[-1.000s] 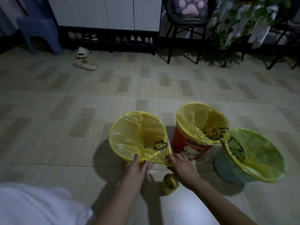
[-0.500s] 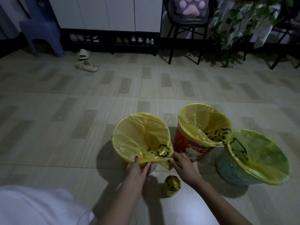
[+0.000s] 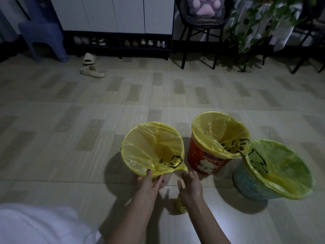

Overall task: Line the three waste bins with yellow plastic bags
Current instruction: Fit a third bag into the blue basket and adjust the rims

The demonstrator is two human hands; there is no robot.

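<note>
Three bins stand in a row on the floor, each with a yellow bag over its rim. The left bin's yellow bag (image 3: 140, 152) hides nearly all of its pale bin (image 3: 166, 181). The red bin (image 3: 205, 164) is in the middle and the blue-green bin (image 3: 251, 187) at the right. My left hand (image 3: 149, 184) grips the near edge of the left bag, thumb on top of the rim. My right hand (image 3: 190, 186) hovers with fingers spread, fingertips just beside the bag's twisted corner (image 3: 183, 168). A yellow roll of bags (image 3: 181, 206) lies half hidden under my right wrist.
A white cloth (image 3: 35, 226) fills the lower left. Farther off are two slippers (image 3: 92, 71), a blue stool (image 3: 44, 37), a shoe cabinet (image 3: 119, 43), a black chair (image 3: 198, 32) and a leafy plant (image 3: 255, 23). Tiled floor stretches beyond the bins.
My right hand has released the bag's twisted corner and drawn back toward me over the roll, fingers now spread. My left hand stays on the rim.
</note>
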